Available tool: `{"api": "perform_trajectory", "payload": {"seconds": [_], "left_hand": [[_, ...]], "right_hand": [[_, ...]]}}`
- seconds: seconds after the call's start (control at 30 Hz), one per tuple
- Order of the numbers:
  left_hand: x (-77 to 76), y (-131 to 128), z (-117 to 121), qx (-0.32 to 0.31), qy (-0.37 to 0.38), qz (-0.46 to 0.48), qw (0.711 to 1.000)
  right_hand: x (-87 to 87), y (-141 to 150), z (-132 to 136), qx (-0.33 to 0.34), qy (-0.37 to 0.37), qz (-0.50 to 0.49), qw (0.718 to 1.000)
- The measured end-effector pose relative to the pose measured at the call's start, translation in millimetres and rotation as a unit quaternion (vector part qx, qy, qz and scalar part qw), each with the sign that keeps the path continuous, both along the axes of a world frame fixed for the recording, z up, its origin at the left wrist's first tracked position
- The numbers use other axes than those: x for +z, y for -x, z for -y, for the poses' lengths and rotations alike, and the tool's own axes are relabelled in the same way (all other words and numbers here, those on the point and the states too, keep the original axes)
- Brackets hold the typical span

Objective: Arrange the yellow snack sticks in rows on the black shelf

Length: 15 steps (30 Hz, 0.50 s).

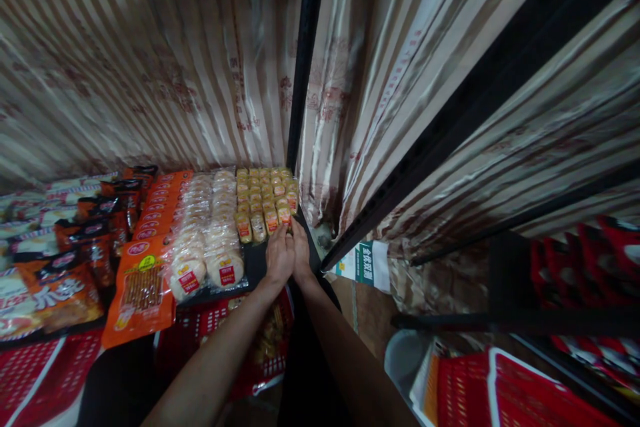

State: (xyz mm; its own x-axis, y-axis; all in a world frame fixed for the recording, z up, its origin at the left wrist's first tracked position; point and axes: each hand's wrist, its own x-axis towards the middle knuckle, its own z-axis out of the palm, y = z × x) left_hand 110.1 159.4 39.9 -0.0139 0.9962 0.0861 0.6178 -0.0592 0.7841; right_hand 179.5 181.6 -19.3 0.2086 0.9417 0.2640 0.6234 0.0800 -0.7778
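Both my hands reach forward to the right end of a dark shelf (253,267). My left hand (279,255) and my right hand (301,250) lie side by side, fingers bent down onto the front of a block of small yellow snack packets (264,201). The fingertips press on the nearest packets; whether either hand grips one is hidden. To the left of the packets lie rows of pale round cakes in clear wrap (213,233), then orange snack bags (145,273).
A black upright post (304,60) stands just behind the packets, with striped plastic sheeting (150,67) behind the shelves. Red plastic baskets (495,390) sit at the lower right and under the shelf. More dark and orange bags (75,260) fill the left.
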Motion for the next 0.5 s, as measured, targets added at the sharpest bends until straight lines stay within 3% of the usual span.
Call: {"api": "perform_trajectory", "payload": {"seconds": [0.3, 0.5], "left_hand": [[-7.6, 7, 28, 0.011, -0.053, 0.046, 0.997], [-12.1, 27, 76, -0.037, -0.086, 0.101, 0.99]], "right_hand": [[14.4, 4, 18, -0.003, -0.008, 0.024, 1.0], [22.3, 23, 71, -0.023, -0.075, -0.02, 0.997]]}}
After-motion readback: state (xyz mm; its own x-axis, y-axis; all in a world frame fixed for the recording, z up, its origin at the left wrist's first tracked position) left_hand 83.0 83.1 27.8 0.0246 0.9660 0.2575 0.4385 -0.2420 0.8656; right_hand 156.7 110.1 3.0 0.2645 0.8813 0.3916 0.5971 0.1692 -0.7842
